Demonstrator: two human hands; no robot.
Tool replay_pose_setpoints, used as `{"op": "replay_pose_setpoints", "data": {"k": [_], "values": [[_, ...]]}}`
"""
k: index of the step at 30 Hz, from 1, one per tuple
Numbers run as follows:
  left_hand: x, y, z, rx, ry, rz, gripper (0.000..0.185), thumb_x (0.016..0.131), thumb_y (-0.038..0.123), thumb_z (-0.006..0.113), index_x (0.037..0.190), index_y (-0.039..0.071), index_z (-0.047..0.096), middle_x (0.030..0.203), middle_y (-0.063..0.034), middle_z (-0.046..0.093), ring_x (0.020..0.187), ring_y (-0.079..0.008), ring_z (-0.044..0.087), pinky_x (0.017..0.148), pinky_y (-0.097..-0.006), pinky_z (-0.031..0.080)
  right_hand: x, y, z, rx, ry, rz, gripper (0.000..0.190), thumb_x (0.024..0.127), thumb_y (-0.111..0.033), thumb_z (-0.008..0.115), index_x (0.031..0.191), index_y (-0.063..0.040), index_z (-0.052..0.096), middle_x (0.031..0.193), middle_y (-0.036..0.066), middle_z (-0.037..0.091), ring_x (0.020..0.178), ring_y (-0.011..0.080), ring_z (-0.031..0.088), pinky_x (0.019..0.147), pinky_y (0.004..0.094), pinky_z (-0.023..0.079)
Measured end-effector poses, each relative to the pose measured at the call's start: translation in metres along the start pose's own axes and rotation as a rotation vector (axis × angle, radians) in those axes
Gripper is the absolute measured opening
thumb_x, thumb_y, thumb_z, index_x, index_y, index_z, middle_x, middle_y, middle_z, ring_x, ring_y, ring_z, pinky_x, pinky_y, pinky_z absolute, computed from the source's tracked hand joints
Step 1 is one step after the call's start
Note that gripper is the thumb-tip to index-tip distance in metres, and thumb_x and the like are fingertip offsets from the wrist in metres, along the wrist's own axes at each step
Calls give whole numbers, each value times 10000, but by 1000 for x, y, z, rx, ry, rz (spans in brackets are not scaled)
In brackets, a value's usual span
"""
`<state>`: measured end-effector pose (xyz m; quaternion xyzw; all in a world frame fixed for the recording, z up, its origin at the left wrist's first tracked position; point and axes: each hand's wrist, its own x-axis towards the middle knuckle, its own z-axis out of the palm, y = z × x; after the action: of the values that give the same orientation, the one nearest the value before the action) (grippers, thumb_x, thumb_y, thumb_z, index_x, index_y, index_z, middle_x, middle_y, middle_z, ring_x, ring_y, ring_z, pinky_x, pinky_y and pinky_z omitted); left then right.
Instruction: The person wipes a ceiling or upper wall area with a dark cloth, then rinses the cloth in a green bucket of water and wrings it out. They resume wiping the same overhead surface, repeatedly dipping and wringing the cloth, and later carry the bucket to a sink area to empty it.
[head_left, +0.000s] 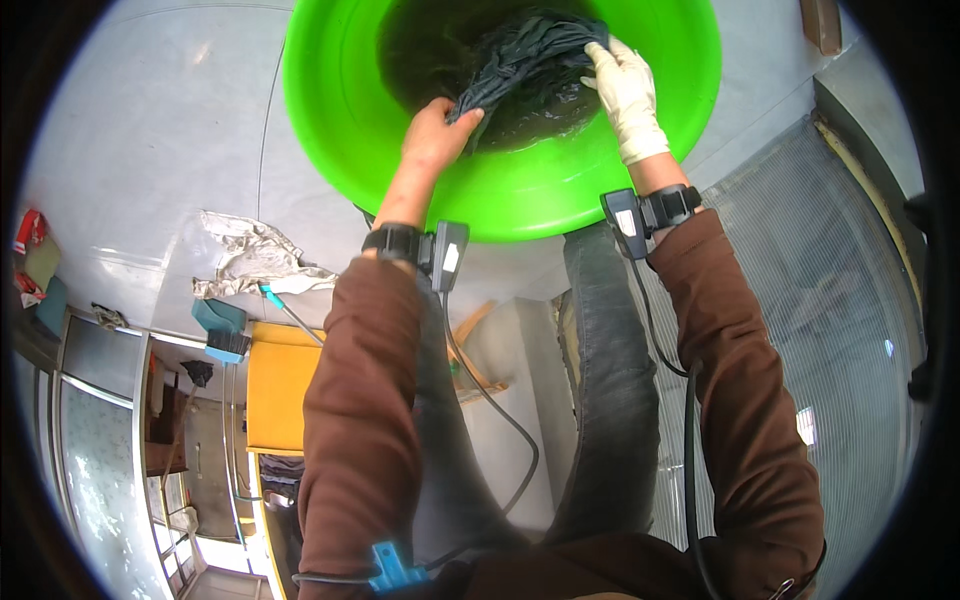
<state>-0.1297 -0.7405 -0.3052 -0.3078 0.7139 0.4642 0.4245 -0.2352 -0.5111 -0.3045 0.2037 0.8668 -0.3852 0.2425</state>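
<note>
A large bright green plastic basin (345, 142) stands before me with dark, murky water (420, 52) in it. A wet, dark grey-blue cloth (517, 56) stretches in a twisted length between my hands, just over or partly in the water. Bare, my left hand (437, 136) pinches the cloth's near-left end between thumb and fingers. My right hand (624, 94), in a cream rubber glove, has its fingers at the far-right end of the cloth. The glove's fingertips partly hide that grip.
Left of the basin, a crumpled pale cloth (259, 255) lies on the grey floor near a mop handle (292, 311). Beyond it are a blue broom head (225, 345) and a yellow cabinet (277, 390). Cables run from the wrist-worn devices (450, 255) along my arms. Ribbed sheeting (810, 285) lies right.
</note>
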Motion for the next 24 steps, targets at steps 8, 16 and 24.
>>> {"op": "replay_pose_setpoints", "data": {"k": [8, 16, 24], "values": [[-94, 22, 0, -553, -25, -50, 287, 896, 262, 719, 937, -12, 643, 761, -11, 645, 638, -56, 543, 554, -232, 446, -39, 0, 19, 566, -76, 703, 664, 911, -305, 676, 1391, 76, 419, 1432, 283, 416, 1164, 408, 565, 870, 472, 559], [-149, 21, 0, -166, -115, -90, 223, 836, 205, 760, 873, 13, 653, 718, -9, 600, 628, -79, 517, 576, -235, 417, -54, -20, 48, 758, -783, 342, 220, 886, -169, 693, 1053, -27, 677, 878, -5, 683, 758, 79, 624, 715, 210, 498], [-123, -10, 32, 24, 177, 216, 651, 859, 108, 674, 1430, -5, 382, 1387, -203, 506, 1259, -350, 515, 1043, -397, 430, -7, -2, 34, -214, -152, 156, 335, 758, -149, 716, 1070, -30, 700, 1091, 168, 687, 1015, 287, 648, 921, 341, 487]]}}
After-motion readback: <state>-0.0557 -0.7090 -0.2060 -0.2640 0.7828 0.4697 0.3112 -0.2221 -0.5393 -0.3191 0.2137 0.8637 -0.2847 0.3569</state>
